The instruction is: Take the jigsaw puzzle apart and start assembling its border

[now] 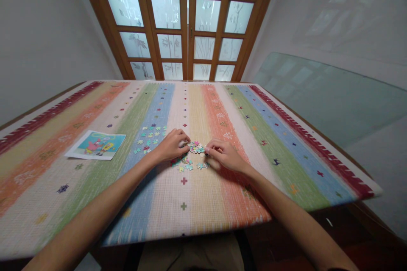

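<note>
A small heap of jigsaw puzzle pieces (197, 148) lies on the striped cloth between my hands. My left hand (171, 146) reaches its left edge, fingers curled and thumb near the index finger; whatever they hold is too small to make out. From the right, my right hand (225, 155) pinches thumb and index finger together at the heap's side, seemingly on a puzzle piece. Loose pieces (182, 166) lie just nearer to me, partly behind the left hand. Left of that hand, separate turquoise and green pieces (151, 137) are spread in rough rows.
A printed cartoon picture (98, 146) lies flat on the left, showing a pink and a yellow figure. The striped tablecloth (168, 203) covers the table to its front edge. Beyond stand wooden doors with frosted panes (171, 46). A glass panel (330, 97) leans at the right wall.
</note>
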The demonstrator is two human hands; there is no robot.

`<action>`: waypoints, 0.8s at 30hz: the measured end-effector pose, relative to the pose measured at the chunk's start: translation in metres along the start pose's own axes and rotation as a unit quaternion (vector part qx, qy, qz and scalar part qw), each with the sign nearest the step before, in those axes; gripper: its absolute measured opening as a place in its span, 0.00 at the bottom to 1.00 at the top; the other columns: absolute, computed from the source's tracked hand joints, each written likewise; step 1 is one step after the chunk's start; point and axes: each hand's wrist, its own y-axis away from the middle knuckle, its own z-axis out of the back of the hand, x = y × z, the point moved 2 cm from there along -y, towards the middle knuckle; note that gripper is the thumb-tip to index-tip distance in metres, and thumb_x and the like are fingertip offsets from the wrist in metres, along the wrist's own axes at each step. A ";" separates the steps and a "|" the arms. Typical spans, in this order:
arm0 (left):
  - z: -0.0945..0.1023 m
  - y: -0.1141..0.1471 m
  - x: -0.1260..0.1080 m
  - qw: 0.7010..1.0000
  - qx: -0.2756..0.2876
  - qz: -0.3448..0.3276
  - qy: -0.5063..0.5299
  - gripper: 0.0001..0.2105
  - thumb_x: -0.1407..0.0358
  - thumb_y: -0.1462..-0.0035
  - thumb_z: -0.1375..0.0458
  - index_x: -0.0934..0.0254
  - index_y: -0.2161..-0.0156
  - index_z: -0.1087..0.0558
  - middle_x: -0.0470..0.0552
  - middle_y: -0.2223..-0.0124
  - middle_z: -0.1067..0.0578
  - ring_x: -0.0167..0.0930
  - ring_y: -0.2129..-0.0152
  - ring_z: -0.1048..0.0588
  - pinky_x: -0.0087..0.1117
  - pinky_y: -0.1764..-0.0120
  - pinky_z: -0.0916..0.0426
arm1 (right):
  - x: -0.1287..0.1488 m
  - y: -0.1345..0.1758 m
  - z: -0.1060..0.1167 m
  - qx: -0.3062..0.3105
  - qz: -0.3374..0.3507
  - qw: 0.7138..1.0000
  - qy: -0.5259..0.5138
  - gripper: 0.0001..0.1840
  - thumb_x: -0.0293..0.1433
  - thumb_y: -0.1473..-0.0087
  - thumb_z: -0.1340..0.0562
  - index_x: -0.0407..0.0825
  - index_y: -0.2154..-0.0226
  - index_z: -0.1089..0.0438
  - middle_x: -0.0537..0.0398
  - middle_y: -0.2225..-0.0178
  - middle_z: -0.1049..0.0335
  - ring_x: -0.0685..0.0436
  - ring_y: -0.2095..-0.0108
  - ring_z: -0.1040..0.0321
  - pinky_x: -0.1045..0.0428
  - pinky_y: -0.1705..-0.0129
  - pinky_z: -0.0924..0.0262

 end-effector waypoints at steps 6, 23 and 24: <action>-0.002 -0.002 -0.001 1.000 0.023 -0.003 -0.010 0.11 0.63 0.40 0.42 0.60 0.55 0.20 0.57 0.56 0.25 0.41 0.56 0.28 0.47 0.49 0.31 | -0.003 0.000 -0.001 -0.002 0.005 1.000 0.003 0.14 0.37 0.37 0.40 0.51 0.73 0.29 0.53 0.69 0.29 0.44 0.66 0.33 0.48 0.61 0.41; 0.025 0.030 -0.002 0.995 -0.077 -0.058 0.009 0.10 0.63 0.35 0.43 0.63 0.53 0.24 0.56 0.56 0.20 0.36 0.59 0.23 0.40 0.54 0.28 | -0.003 -0.001 -0.002 -0.004 0.011 1.000 -0.012 0.13 0.36 0.38 0.40 0.51 0.73 0.30 0.51 0.69 0.29 0.43 0.66 0.33 0.47 0.62 0.41; 0.030 0.037 -0.002 0.993 -0.094 -0.074 -0.007 0.10 0.62 0.34 0.43 0.63 0.52 0.24 0.55 0.57 0.20 0.36 0.60 0.23 0.39 0.55 0.28 | -0.004 -0.001 -0.002 -0.004 0.012 1.000 -0.013 0.13 0.36 0.38 0.40 0.51 0.73 0.30 0.51 0.69 0.29 0.43 0.66 0.33 0.47 0.62 0.41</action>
